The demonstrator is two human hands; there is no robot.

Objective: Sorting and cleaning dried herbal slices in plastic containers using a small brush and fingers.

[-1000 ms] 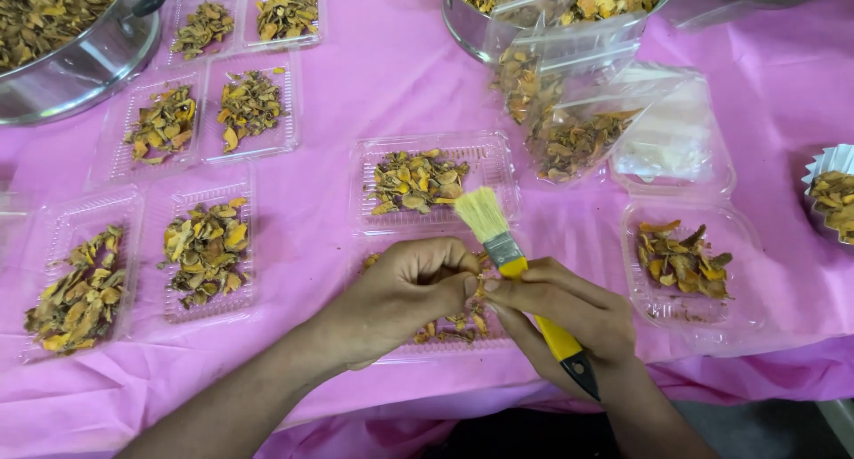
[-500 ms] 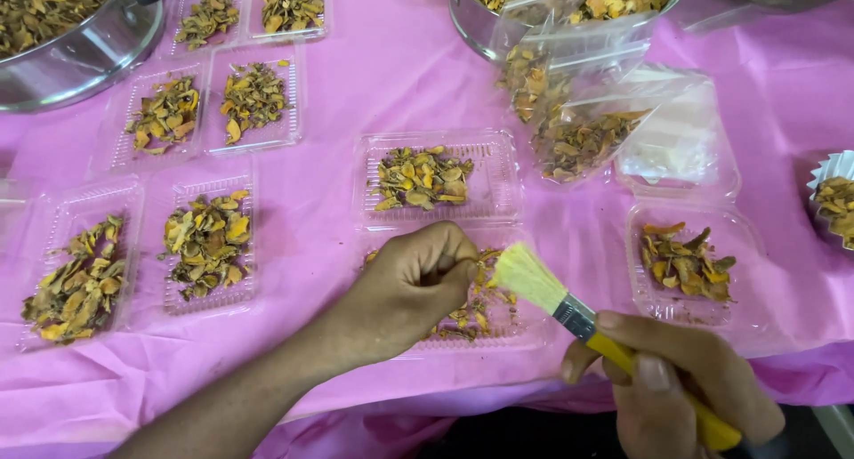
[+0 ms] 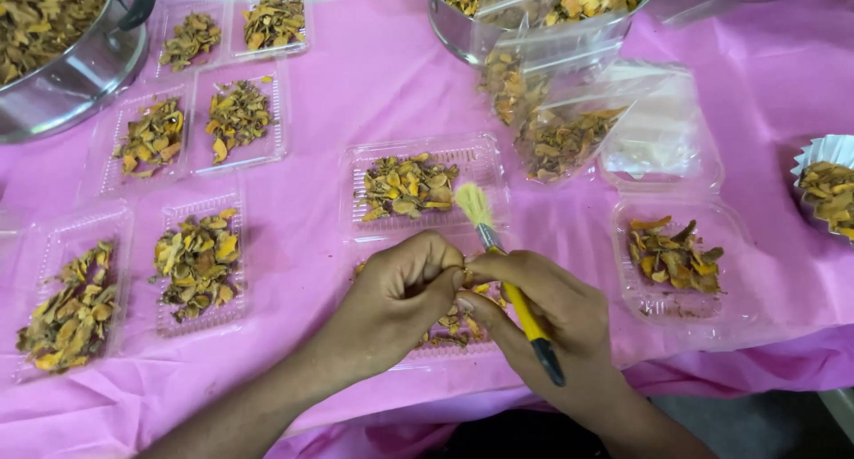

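Left hand (image 3: 405, 290) pinches shut on something hidden; right hand (image 3: 543, 321) grips a yellow-handled brush (image 3: 507, 277), pale bristles up. Beneath both, a clear ribbed plastic tray (image 3: 427, 348) of dried orange-brown chips; matching clamshells crowd the pink tabletop (image 3: 311, 165).

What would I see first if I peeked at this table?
Two hands meet low in the middle: the right hand holds a yellow-handled brush, bristles up, against the left hand. Around them, clear trays of dried orange-yellow pieces dot a bright pink tablecloth.
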